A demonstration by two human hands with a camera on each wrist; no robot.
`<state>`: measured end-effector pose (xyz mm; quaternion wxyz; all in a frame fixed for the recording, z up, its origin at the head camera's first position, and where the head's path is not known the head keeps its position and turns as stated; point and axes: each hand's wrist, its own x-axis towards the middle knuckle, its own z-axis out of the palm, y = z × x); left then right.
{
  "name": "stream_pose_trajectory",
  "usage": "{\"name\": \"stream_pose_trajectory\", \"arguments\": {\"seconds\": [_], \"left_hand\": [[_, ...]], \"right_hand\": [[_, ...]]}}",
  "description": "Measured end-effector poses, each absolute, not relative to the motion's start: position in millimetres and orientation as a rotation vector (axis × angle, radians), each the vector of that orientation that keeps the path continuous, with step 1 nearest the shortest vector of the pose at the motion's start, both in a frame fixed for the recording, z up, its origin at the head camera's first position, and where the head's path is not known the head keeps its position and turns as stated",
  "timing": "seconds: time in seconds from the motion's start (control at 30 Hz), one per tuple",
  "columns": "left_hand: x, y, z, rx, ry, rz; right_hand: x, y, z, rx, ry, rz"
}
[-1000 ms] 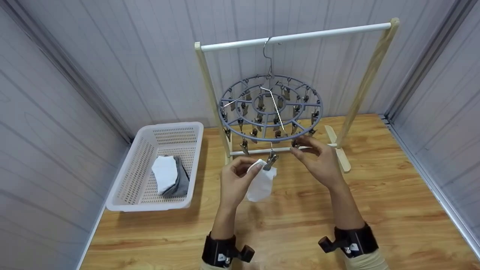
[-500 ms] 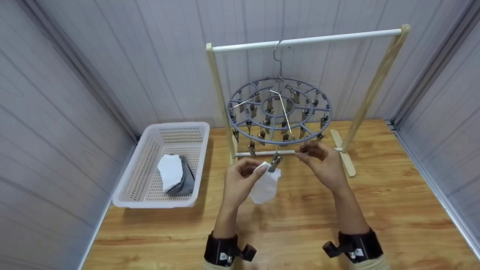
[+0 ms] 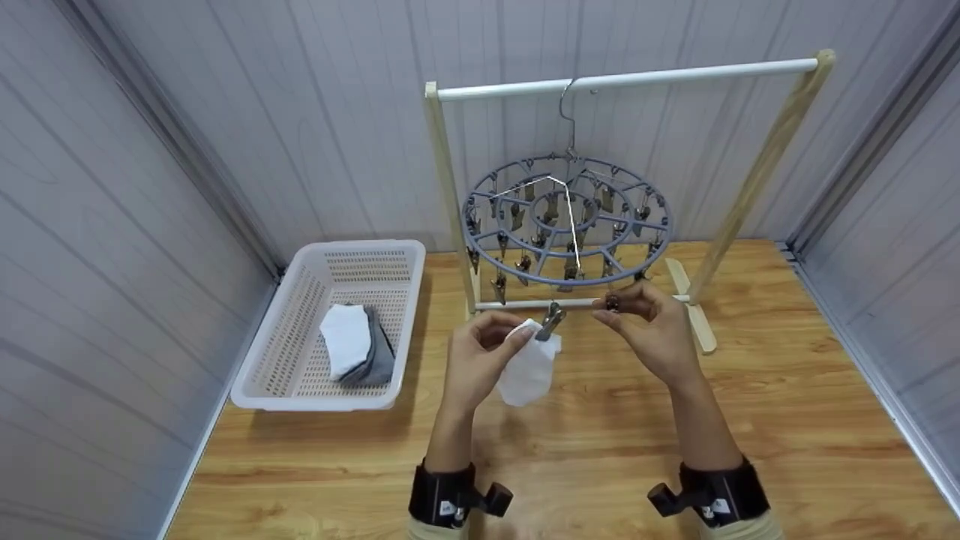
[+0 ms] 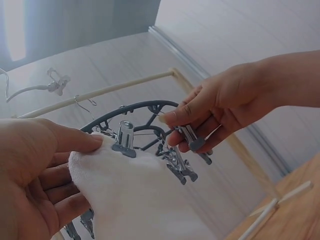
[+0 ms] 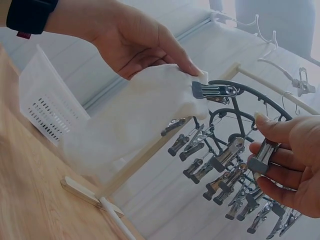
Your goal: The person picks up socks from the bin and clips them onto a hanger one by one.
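My left hand [image 3: 474, 367] pinches the cuff edge of a white sock [image 3: 529, 376] between thumb and fingers. The sock hangs downward, and a metal clip with grey tips [image 4: 125, 140] bites its upper edge beside my thumb. Off to the right, my right hand [image 3: 654, 337] holds another metal clip [image 5: 263, 157] between thumb and fingers. That second clip is apart from the sock, and its tips look closed in the right wrist view. Both clips belong to the round grey clip hanger [image 3: 568, 282] just above and behind my hands.
The hanger hooks over the white bar [image 3: 690, 73] of a wooden-legged stand, with several clips dangling. At left stands a white perforated basket [image 3: 247, 390] holding a white sock [image 3: 345, 341] and a grey cloth [image 3: 381, 360]. Ribbed panels [image 3: 360, 127] enclose the wooden surface [image 3: 585, 450].
The head view has shifted, so the stand and basket appear further right. My right hand has drawn its clip slightly down, clear of the hanger ring. The left hand keeps its pinch on the sock.
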<state>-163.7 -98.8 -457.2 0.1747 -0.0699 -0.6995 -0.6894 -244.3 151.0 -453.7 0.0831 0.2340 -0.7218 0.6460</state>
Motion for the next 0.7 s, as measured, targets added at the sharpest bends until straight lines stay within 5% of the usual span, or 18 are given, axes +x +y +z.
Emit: {"name": "stream_pose_trajectory", "arguments": {"seconds": [0.7], "left_hand": [[-165.5, -104.1, -456.0, -0.177, -1.983, -1.962]], "right_hand": [[-239.6, 146.6, -450.7, 0.715, -2.207, 1.932]]}}
